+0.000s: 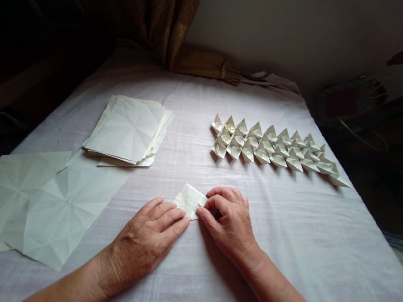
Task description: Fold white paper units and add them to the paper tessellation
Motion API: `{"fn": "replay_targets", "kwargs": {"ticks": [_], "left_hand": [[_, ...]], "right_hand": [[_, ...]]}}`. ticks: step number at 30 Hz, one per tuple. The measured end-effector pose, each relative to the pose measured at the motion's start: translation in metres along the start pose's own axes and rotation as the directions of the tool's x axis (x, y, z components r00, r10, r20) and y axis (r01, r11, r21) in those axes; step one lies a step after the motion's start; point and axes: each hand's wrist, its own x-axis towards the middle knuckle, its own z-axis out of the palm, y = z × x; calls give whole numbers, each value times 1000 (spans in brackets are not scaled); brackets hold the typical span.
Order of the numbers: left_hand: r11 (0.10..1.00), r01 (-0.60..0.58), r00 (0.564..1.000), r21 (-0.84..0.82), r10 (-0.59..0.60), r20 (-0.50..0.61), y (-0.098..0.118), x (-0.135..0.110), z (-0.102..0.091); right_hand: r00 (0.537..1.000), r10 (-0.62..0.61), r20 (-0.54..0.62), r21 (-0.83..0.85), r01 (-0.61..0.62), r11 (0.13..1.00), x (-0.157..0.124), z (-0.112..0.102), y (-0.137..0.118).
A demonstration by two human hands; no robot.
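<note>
A small folded white paper piece (188, 199) lies on the white cloth between my two hands. My left hand (147, 240) rests flat beside it, fingers stretched out, fingertips touching its lower left edge. My right hand (227, 221) curls over its right side, thumb and fingers pinching the paper's edge. Several finished folded paper shapes (276, 148) stand in tight rows farther back on the right.
A stack of creased square sheets (128, 129) lies at the back left. Two loose creased sheets (36, 206) lie spread at the left front. The white cloth (304, 244) covers the table. A curtain (160, 12) hangs behind, and dark clutter (352, 104) sits at the right.
</note>
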Motion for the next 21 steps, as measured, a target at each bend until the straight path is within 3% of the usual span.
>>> {"fn": "replay_targets", "kwargs": {"ticks": [21], "left_hand": [[999,31,997,-16,-30,67,-1,-4,7]], "right_hand": [[997,-55,45,-85,59,995,-4,1,-1]]}}
